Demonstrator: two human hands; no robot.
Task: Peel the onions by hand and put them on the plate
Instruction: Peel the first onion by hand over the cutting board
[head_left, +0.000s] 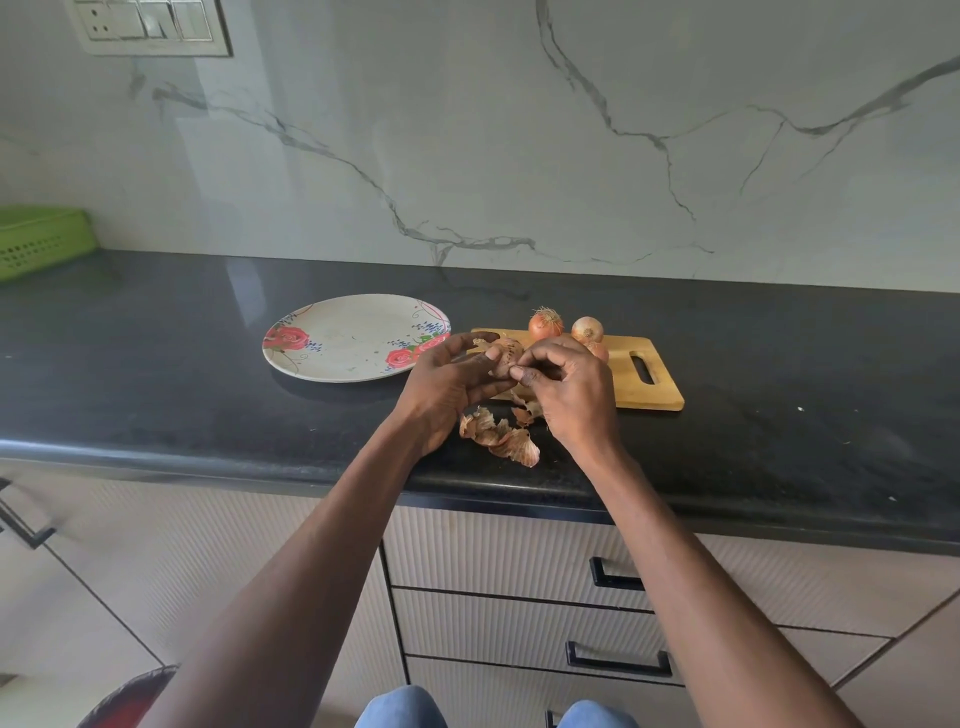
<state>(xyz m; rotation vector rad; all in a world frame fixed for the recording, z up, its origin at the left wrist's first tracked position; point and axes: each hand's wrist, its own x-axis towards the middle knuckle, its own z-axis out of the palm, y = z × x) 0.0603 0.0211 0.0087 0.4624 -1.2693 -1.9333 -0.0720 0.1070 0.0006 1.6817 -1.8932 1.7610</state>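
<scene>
The left hand (451, 382) cups the onion (505, 354) from the left and below, its fingers curled round the bulb and its thumb lying over the top. The right hand (563, 387) comes in from the right, thumb and forefinger pinched together on a bit of skin at the onion's near right side. Both hands hold it in the air above the near left corner of the board (631, 387).

In the head view, the only one, the onion lies between the two hands, just beyond the right hand's pinch and a little to its left. I cannot tell which way its root-to-tip axis runs, since the fingers cover most of it. The next pull, as I judge it, goes towards the near right, away from the cupping palm.

The plate (343, 340) sits just left of the hands, bare of onions, and the left hand is the nearer to it. The way there is short and open across the counter (182, 364).

Loose skins (501, 439) lie on the counter under the hands, near the front edge, where a careless sweep could push them off. Two whole onions (545, 323) stand at the board's far edge with a third half hidden behind the right hand, so peeling is at an early stage.
</scene>
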